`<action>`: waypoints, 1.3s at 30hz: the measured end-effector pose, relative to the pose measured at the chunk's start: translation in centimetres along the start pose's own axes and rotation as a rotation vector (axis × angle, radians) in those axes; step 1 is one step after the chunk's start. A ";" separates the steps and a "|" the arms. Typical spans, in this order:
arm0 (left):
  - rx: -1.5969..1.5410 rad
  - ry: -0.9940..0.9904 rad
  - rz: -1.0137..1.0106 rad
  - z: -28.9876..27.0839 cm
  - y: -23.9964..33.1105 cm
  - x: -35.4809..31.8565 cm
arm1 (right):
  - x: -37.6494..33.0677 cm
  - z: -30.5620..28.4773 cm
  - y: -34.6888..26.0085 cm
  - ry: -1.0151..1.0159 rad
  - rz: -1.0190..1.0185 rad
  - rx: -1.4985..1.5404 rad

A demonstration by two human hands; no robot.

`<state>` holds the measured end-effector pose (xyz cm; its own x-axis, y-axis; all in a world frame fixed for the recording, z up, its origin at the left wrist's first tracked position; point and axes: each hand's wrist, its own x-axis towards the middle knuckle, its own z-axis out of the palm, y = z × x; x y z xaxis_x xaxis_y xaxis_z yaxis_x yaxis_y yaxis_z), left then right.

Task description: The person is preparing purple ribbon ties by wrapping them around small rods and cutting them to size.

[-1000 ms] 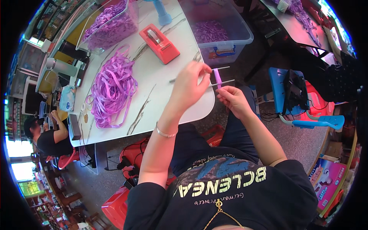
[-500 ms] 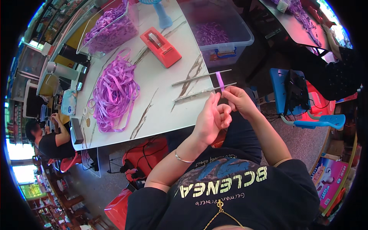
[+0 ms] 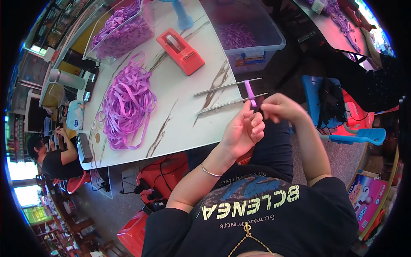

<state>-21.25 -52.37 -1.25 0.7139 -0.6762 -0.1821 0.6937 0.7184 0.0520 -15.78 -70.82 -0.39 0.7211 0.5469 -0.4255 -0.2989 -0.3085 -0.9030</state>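
Two thin metal rods (image 3: 220, 88) lie side by side on the table, their ends past its edge. A short purple ribbon band (image 3: 248, 89) is looped across both rods near these ends. My left hand (image 3: 243, 135) is just below, with its index fingertip at the band by the nearer rod and its other fingers loosely curled, apart from the thumb. To its right is my right hand (image 3: 283, 108), fingertips pinched together and slightly blurred, near the nearer rod's tip. What it pinches, if anything, is hidden.
A heap of purple ribbon (image 3: 128, 105) lies on the marbled table (image 3: 171, 141), near a red tape dispenser (image 3: 181, 52). Clear bins of ribbon pieces stand at the back left (image 3: 120, 34) and beyond the table edge (image 3: 252, 53). A blue chair (image 3: 312, 100) stands right.
My right hand has moved right, away from the ribbon band and my left hand. My left index finger has come up to the band. The view has shifted slightly.
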 end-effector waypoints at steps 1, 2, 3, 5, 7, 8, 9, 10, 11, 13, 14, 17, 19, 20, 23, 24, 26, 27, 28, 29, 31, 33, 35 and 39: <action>0.062 -0.007 0.026 0.1 0.0 -0.2 | -0.1 -1.0 -1.2 -0.024 -0.058 -0.007; 0.061 -0.007 0.035 0.0 0.1 -0.4 | 0.0 -1.8 -2.7 -0.051 -0.118 -0.015; 0.036 -0.025 0.022 -0.1 0.1 -0.4 | 0.5 -2.1 -4.4 0.002 -0.225 -0.017; 0.014 -0.043 0.022 -0.1 0.1 -0.3 | 2.9 -1.4 -8.0 0.113 -0.388 -0.082; 0.015 0.039 0.005 0.4 0.0 -0.3 | 6.5 -0.4 -10.6 0.176 -0.501 -0.176; 0.018 0.037 0.016 0.4 0.0 -0.3 | 8.6 0.0 -11.3 0.172 -0.557 -0.203; 0.018 0.026 0.005 0.3 -0.1 -0.3 | 10.8 0.3 -11.8 0.197 -0.570 -0.263; 0.016 0.017 -0.008 0.1 -0.1 -0.2 | 12.7 0.6 -12.2 0.223 -0.580 -0.321; 0.017 0.017 -0.001 0.1 -0.1 -0.3 | 14.1 1.0 -12.9 0.217 -0.584 -0.322; 0.021 0.001 -0.007 0.2 0.0 -0.4 | 16.0 1.7 -14.2 0.208 -0.366 -0.372; 0.023 0.000 -0.002 0.2 -0.1 -0.5 | 16.5 1.8 -14.6 0.205 -0.371 -0.374; 0.050 -0.006 0.003 0.1 0.0 -0.5 | 18.2 1.9 -15.1 0.109 -0.210 -0.318; 0.072 0.003 -0.001 0.1 0.0 -0.5 | 19.0 2.0 -15.3 0.077 -0.100 -0.240; 0.071 0.004 0.002 0.1 0.0 -0.5 | 19.2 1.8 -15.4 0.073 -0.099 -0.242; 0.078 0.004 -0.001 0.2 0.2 -0.5 | 18.9 2.1 -16.2 0.053 -0.025 -0.159; 0.085 0.003 0.002 0.2 0.3 -0.5 | 18.6 2.3 -16.4 0.052 -0.025 -0.160; 0.091 0.001 0.003 0.3 0.3 -0.5 | 17.8 2.4 -16.6 0.099 -0.045 -0.012; 0.095 0.004 0.002 0.4 0.3 -0.6 | 17.3 2.4 -16.6 0.097 -0.045 -0.014; 0.097 0.006 0.001 0.4 0.2 -0.7 | 16.6 2.0 -16.3 0.066 -0.115 -0.050; 0.096 0.007 0.002 0.5 0.2 -0.7 | 16.0 1.8 -15.9 0.035 -0.185 -0.086; 0.081 -0.007 -0.002 0.4 0.3 -0.8 | 14.7 2.4 -14.7 0.040 -0.191 -0.146; 0.063 -0.005 0.000 0.3 0.3 -0.7 | 13.2 3.5 -13.7 0.060 -0.213 -0.182; 0.046 -0.004 -0.004 0.3 0.2 -0.6 | 13.2 4.0 -12.3 0.091 -0.227 -0.167; 0.027 0.002 -0.001 0.3 0.1 -0.5 | 13.4 5.0 -11.1 0.198 -0.237 -0.129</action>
<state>-21.51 -51.94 -0.87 0.7129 -0.6768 -0.1837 0.6969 0.7129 0.0780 -5.90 -56.13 3.62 0.8724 0.4570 -0.1735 -0.0363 -0.2935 -0.9553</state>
